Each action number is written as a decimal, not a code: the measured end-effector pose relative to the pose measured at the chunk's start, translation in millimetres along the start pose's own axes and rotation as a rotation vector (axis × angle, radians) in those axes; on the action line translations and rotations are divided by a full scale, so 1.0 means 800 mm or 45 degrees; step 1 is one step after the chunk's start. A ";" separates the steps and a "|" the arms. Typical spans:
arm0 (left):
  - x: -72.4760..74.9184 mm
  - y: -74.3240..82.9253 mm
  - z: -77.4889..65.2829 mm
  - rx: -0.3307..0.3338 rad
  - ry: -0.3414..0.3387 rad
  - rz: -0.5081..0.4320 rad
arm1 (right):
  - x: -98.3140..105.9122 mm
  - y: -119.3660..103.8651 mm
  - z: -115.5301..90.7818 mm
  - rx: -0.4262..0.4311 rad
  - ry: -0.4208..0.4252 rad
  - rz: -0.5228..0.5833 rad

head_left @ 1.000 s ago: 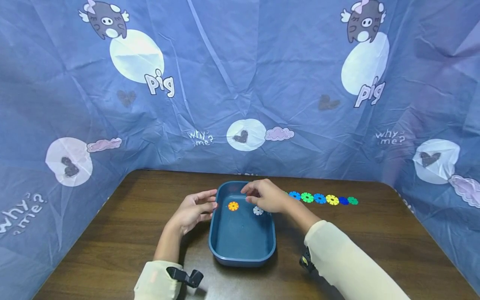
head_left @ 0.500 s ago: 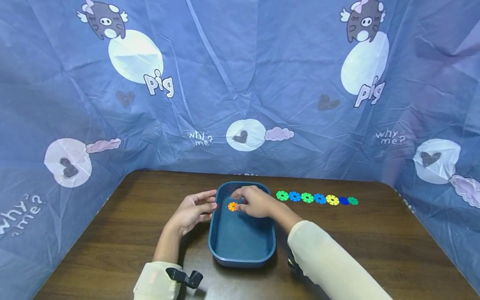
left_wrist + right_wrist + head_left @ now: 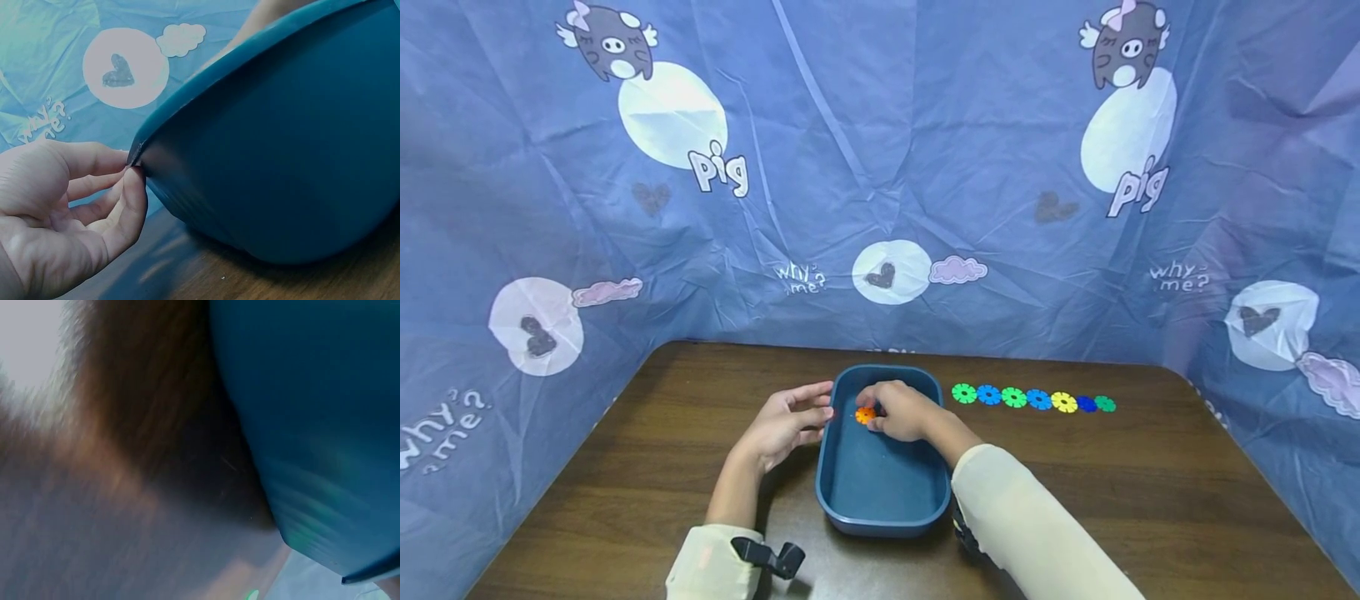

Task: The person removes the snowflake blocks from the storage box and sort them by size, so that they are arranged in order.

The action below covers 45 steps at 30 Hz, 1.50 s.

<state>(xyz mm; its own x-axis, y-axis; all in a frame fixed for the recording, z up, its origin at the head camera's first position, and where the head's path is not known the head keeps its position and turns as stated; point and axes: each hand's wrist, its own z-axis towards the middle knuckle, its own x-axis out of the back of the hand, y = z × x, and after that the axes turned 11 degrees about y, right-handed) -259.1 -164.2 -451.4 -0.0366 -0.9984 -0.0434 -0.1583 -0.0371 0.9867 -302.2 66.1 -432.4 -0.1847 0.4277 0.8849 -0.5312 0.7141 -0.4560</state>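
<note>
A dark teal plastic tray (image 3: 883,492) stands on the table. On its floor is an orange flower-shaped plastic disc (image 3: 864,415). My right hand (image 3: 904,412) reaches down over this disc from the right, its thumb and fingers bent and apart at the disc's edges. In the head view, the hand covers the spot where a white disc lay. My left hand (image 3: 786,425) touches the tray's left side with its fingertips. In the left wrist view, the fingertips (image 3: 134,178) meet the outer wall right at the rim. Only the tray's outside shows in the right wrist view.
A row of several green, blue and yellow flower discs (image 3: 1014,397) lies on the brown wooden table (image 3: 1112,492), right of the tray. Behind the table hangs a blue printed cloth (image 3: 1037,308).
My right hand has moved left and down inside the tray, from above the white disc to the orange one. The white disc has become hidden. My left hand stays at the tray's side.
</note>
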 end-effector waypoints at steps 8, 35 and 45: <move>0.000 -0.001 0.000 -0.008 -0.006 -0.002 | -0.006 0.002 0.002 -0.011 0.020 0.005; 0.002 -0.003 0.002 -0.012 -0.006 -0.029 | -0.008 -0.003 0.000 -0.054 -0.075 0.137; 0.001 -0.001 0.001 -0.007 -0.007 -0.033 | -0.003 -0.001 -0.004 -0.031 -0.020 0.249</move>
<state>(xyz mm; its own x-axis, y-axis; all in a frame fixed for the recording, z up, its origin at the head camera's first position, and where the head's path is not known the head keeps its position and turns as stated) -259.5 -165.2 -452.4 -0.0376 -0.9968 -0.0700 -0.1535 -0.0635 0.9861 -298.9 65.9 -434.2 -0.2955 0.5510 0.7804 -0.4640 0.6313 -0.6214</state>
